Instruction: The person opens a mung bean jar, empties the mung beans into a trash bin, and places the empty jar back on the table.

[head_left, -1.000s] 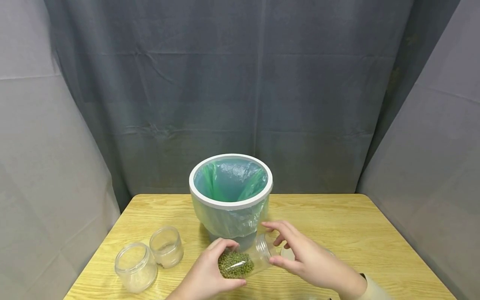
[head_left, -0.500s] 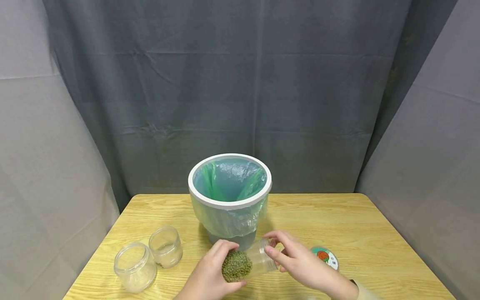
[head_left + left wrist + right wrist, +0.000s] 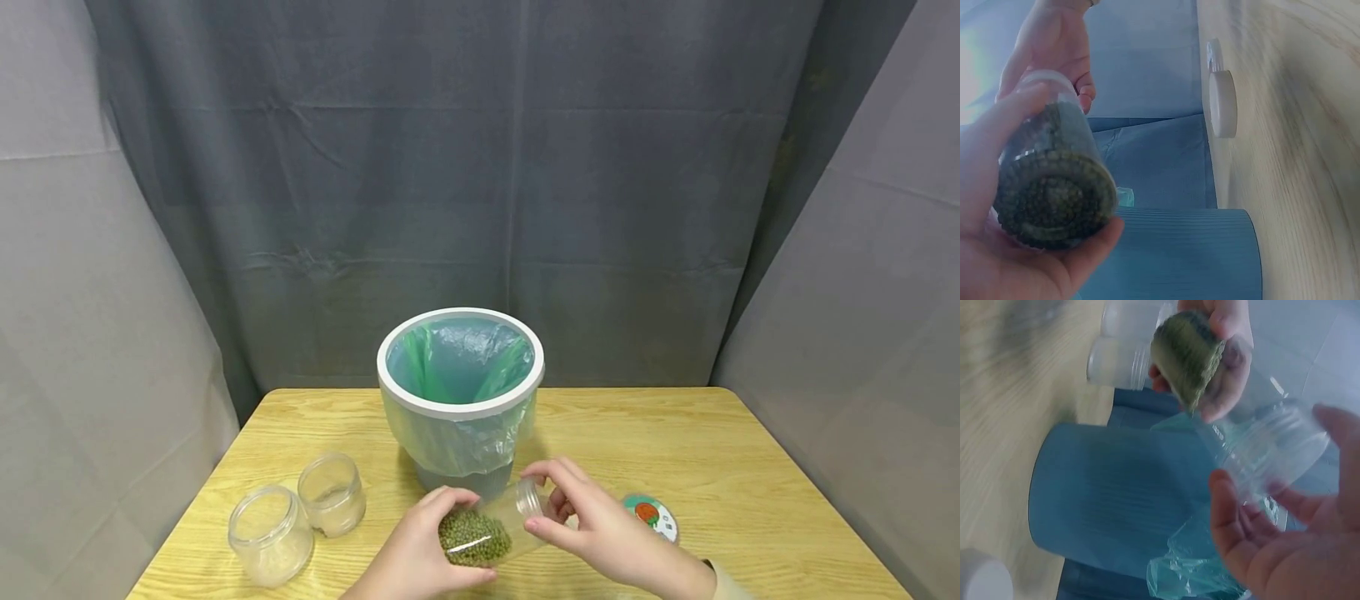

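A clear jar (image 3: 510, 521) part-filled with small green beans, apparently mung beans (image 3: 471, 536), lies on its side in the air in front of the bin. My left hand (image 3: 420, 542) grips its base end, thumb and fingers on either side. The right hand (image 3: 592, 529) has its thumb and curled fingers around the clear mouth end, beside the ridged neck. In the left wrist view the beans (image 3: 1054, 200) show through the jar's bottom. Seen from the right wrist, they are heaped toward the left hand, and the clear end (image 3: 1297, 437) sits between thumb and fingers.
A bin (image 3: 461, 410) with a white rim and a green bag stands behind the hands. Two clear lidless jars (image 3: 272, 542) (image 3: 333, 500) are on the left. A round printed disc (image 3: 651, 517) and a white puck-like piece (image 3: 1224, 103) rest on the table to the right.
The right hand's fingers have drawn in around the jar's mouth end, and its forearm has shifted slightly left, uncovering the printed disc. The beans have shifted inside the jar as it turned.
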The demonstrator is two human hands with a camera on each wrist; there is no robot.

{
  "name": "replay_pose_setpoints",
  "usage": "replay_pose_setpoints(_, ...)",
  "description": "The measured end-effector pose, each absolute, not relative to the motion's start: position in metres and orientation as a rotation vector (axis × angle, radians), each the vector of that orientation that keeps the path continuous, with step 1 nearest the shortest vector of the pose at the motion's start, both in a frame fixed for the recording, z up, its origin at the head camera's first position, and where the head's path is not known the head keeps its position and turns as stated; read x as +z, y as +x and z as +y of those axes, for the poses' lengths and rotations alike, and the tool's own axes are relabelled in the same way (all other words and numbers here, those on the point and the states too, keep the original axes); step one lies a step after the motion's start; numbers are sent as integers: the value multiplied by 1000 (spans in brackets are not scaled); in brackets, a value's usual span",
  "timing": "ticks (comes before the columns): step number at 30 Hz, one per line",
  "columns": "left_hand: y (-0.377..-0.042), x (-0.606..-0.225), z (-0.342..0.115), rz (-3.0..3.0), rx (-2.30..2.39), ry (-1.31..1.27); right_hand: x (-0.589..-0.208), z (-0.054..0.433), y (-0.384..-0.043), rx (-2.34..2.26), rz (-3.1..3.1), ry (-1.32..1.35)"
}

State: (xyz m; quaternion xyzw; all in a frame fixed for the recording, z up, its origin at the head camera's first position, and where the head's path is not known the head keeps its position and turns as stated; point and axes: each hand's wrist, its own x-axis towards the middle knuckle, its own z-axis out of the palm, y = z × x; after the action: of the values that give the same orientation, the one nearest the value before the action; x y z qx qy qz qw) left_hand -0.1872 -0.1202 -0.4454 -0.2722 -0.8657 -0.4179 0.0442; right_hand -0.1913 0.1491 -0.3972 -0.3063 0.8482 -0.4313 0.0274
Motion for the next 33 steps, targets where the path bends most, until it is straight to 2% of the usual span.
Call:
replay_pose_setpoints(11, -191, -443, -127, -2696, -1502, -895, -400, 157, -198, -1179, 2685, -1634)
replay_pose_setpoints(18, -192, -442, -127, -2688, -1534, -914, -398, 162, -199, -1134, 2642, -1763)
replay_pose_setpoints(22, -192, -442, -127, -2688, -1529, -916, -397, 162, -198, -1119, 2679, -1749)
replay_pose_setpoints(25, -191, -441, -127, -2687, -1530, -912, -396, 162, -196, -1128, 2713, -1635)
replay_pose_setpoints(33, -190, -443, -126, -2674, -1497, -868, -391, 159, -191, -1296, 2614, -1041)
